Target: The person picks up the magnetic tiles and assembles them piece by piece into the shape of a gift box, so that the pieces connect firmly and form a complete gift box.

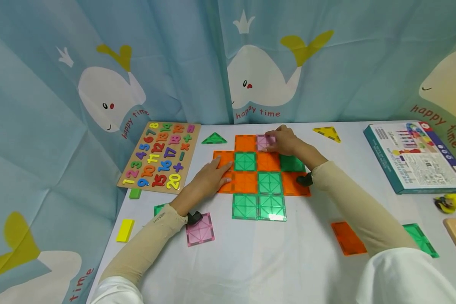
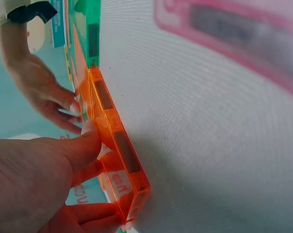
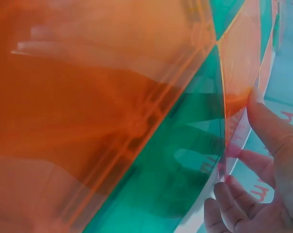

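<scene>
Has on the white tabletop (image 1: pixel 273 261), clocked from the middle of a patchwork (image 1: pixel 245 182) of coloured tiles: a yellow block (image 1: pixel 125 230) at eight o'clock; a number board (image 1: pixel 188 155) just past nine; a loose pink tile (image 1: pixel 200 233) at eight, near the left sleeve (image 1: pixel 152 236). Rests the left hand (image 1: pixel 207 177), with fingers spread, on orange tiles (image 1: pixel 226 188) at nine. Has a green triangle (image 1: pixel 214 138) at ten, just apart from the patchwork. Pinches a pink square (image 1: pixel 261 140) at twelve between right thumb and fingers, just beside the topmost orange tile (image 1: pixel 245 143); bends the right hand (image 1: pixel 285 141) over it. Has a yellow triangle (image 1: pixel 328 134) at two, a loose orange piece (image 1: pixel 342 236) at four, partly behind the right sleeve (image 1: pixel 372 211), and a picture box (image 1: pixel 418 157) at three.
</scene>
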Demonstrator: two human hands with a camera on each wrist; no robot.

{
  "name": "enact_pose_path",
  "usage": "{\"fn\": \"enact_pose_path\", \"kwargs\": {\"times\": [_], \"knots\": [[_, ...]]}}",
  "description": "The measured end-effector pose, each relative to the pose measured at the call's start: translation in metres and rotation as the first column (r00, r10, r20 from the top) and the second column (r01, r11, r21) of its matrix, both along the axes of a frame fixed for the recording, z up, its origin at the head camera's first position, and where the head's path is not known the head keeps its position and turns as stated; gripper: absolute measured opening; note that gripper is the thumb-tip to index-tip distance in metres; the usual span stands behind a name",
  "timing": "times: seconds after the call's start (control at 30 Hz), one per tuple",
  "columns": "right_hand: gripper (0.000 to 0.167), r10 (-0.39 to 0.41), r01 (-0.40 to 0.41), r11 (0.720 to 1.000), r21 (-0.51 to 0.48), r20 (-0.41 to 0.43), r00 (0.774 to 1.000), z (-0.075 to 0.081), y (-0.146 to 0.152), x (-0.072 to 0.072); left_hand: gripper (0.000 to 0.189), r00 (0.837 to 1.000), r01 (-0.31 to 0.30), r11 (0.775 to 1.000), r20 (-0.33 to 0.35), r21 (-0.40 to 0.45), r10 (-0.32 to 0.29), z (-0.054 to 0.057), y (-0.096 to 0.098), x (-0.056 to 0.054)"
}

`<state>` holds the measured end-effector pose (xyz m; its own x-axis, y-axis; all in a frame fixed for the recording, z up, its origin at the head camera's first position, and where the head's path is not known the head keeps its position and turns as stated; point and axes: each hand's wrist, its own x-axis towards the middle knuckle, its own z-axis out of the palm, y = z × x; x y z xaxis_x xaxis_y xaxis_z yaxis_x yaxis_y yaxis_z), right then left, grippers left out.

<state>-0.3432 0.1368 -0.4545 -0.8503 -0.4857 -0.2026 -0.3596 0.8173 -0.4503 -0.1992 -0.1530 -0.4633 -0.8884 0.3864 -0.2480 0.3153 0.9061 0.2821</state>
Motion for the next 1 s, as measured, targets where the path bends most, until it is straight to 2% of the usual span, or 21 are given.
{"fn": "enact_pose_path", "kwargs": {"times": [0.2, 0.37, 0.53, 0.7, 0.83, 1.0], "knots": [[0.072, -0.061, 0.061, 0.998, 0.014, 0.042, 0.997, 0.005, 0.022, 0.018, 0.063, 1.0, -0.008, 1.0, 0.006, 0.022, 0.008, 0.0, 0.0, 0.001], [0.076, -0.115, 0.111, 0.992, 0.063, 0.071, 0.991, 0.008, 0.048, 0.041, 0.064, 0.999, -0.028, 0.999, 0.028, 0.034, 0.027, 0.001, 0.0, 0.002], [0.075, -0.179, 0.17, 0.977, 0.131, 0.063, 0.982, 0.006, 0.066, 0.062, 0.064, 0.999, -0.043, 0.999, 0.03, 0.028, 0.042, 0.002, 0.002, 0.005], [0.078, -0.21, 0.176, 0.95, 0.258, 0.11, 0.972, 0.005, 0.073, 0.084, 0.069, 1.0, 0.008, 1.0, 0.005, 0.015, -0.008, 0.003, 0.008, 0.01], [0.074, -0.204, 0.141, 0.928, 0.344, 0.153, 0.967, 0.004, 0.072, 0.099, 0.071, 0.998, 0.057, 0.998, 0.0, 0.027, -0.057, 0.002, 0.018, 0.02], [0.067, -0.189, 0.137, 0.926, 0.351, 0.116, 0.975, 0.002, 0.069, 0.11, 0.08, 0.984, 0.161, 0.984, 0.07, 0.076, -0.167, 0.004, 0.04, 0.04]]}}
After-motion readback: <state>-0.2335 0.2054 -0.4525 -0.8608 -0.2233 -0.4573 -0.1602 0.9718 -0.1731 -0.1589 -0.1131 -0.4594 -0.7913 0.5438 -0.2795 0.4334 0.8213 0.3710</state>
